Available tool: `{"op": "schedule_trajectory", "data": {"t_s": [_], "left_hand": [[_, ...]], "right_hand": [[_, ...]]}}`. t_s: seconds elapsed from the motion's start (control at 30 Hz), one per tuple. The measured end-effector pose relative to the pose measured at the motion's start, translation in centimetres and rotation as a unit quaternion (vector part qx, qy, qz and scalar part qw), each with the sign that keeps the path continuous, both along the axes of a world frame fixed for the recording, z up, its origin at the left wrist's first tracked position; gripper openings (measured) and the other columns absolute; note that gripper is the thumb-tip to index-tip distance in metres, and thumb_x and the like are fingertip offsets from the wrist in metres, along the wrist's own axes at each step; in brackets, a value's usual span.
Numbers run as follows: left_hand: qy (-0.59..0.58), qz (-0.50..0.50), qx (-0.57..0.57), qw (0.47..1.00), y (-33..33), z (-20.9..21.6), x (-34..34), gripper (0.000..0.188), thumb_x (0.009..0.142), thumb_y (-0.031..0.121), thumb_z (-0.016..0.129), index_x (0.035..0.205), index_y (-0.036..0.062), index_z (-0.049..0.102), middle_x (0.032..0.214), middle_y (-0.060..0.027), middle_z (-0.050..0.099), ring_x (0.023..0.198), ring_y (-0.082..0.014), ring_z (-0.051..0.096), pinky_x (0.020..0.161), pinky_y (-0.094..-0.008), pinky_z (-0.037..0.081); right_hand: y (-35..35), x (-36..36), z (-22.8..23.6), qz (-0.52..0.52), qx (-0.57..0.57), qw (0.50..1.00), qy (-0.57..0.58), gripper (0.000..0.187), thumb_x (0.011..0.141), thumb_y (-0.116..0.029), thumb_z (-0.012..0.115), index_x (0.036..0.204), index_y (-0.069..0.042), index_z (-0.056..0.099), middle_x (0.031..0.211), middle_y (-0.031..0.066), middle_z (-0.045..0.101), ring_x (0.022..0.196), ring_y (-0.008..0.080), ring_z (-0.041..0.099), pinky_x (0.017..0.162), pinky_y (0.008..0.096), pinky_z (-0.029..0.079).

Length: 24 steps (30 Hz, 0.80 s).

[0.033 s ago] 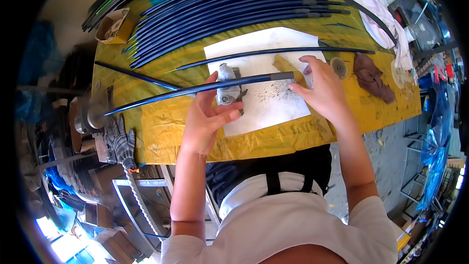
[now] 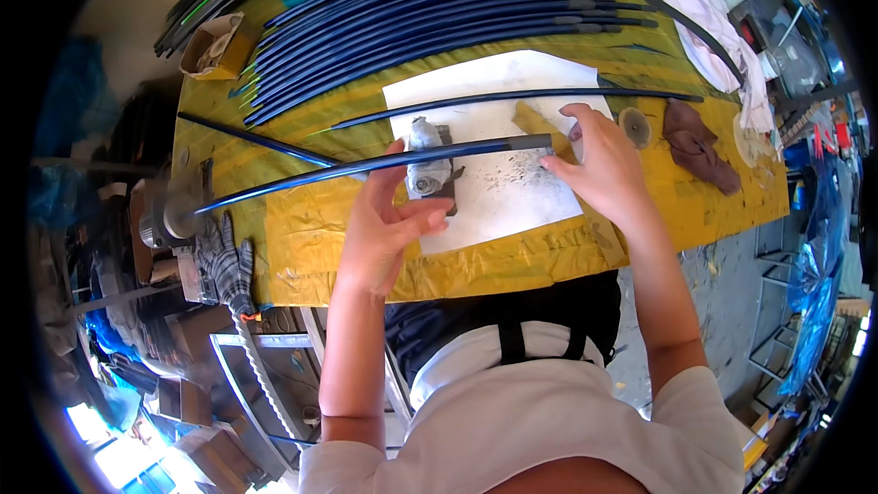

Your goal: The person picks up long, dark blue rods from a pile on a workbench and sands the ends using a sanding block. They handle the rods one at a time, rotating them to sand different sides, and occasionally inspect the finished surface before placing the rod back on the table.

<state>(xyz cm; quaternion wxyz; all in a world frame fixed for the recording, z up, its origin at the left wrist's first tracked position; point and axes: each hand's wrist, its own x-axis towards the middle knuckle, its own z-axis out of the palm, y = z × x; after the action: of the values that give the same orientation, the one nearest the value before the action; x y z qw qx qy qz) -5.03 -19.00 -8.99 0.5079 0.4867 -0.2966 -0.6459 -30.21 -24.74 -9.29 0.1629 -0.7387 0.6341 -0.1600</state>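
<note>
A dark blue glossy rod with a grey end section slants across the table's front, its left end at a round motor-like machine. It passes over a cloth-wrapped block that stands on a white speckled sheet. My left hand is beside the block, thumb and fingers spread, with fingertips behind the rod; whether they touch it I cannot tell. My right hand is at the rod's grey end, thumb and fingers apart around a gap. A tan strip lies on the sheet near it.
Several blue rods lie side by side at the back. A single rod crosses the sheet's far part, and another lies at left. A brown cloth and a round disc are at right. A knitted glove hangs at front left.
</note>
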Motion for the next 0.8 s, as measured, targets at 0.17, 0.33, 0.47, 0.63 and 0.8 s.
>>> {"op": "schedule_trajectory", "data": {"t_s": [0.17,0.33,0.47,0.63,0.8], "left_hand": [[-0.117,0.008,0.022,0.993,3.6,1.8,0.8,0.059,0.071,-0.003,0.066,0.124,-0.0029,0.043,0.117,-0.0120,0.049,0.078,-0.0137,0.059,0.057,-0.0227,0.051],[-0.102,-0.121,-0.041,0.987,7.5,2.5,-1.5,0.035,0.072,-0.009,0.066,0.104,0.0006,0.055,0.102,-0.0067,0.054,0.078,-0.0110,0.057,0.064,-0.0211,0.050],[-0.231,-0.170,-0.228,0.930,6.7,4.5,-4.9,0.039,0.068,0.002,0.075,0.103,-0.0006,0.057,0.109,-0.0124,0.052,0.097,-0.0219,0.055,0.082,-0.0300,0.047],[-0.273,-0.161,-0.347,0.883,5.2,5.8,-8.0,0.064,0.064,0.013,0.081,0.117,-0.0019,0.049,0.119,-0.0186,0.048,0.110,-0.0302,0.049,0.090,-0.0370,0.043],[-0.265,-0.151,-0.370,0.877,4.9,5.8,-9.8,0.070,0.065,0.009,0.079,0.122,-0.0041,0.041,0.117,-0.0192,0.046,0.104,-0.0305,0.051,0.082,-0.0349,0.045]], "right_hand": [[-0.6,-0.9,-0.1,-0.048,0.089,0.994,-0.048,0.048,0.072,-0.020,0.072,0.112,-0.005,0.050,0.083,0.0108,0.058,0.077,0.0232,0.059,0.067,0.0324,0.046],[0.4,-3.8,0.8,-0.044,0.075,0.931,-0.355,0.049,0.070,-0.007,0.074,0.113,-0.005,0.049,0.088,0.0021,0.054,0.074,0.0062,0.052,0.058,0.0179,0.040],[3.4,-4.3,3.9,0.009,0.082,0.785,-0.614,0.064,0.068,-0.024,0.079,0.119,-0.009,0.045,0.091,0.0030,0.049,0.073,0.0115,0.049,0.061,0.0220,0.041],[5.1,-3.5,4.6,0.130,0.120,0.671,-0.720,0.067,0.057,-0.025,0.086,0.107,-0.010,0.044,0.091,0.0094,0.054,0.080,0.0165,0.055,0.067,0.0274,0.046],[5.2,-2.4,4.4,0.210,0.080,0.680,-0.698,0.059,0.054,-0.022,0.088,0.086,-0.019,0.038,0.083,0.0007,0.048,0.074,0.0150,0.052,0.062,0.0252,0.042]]}}
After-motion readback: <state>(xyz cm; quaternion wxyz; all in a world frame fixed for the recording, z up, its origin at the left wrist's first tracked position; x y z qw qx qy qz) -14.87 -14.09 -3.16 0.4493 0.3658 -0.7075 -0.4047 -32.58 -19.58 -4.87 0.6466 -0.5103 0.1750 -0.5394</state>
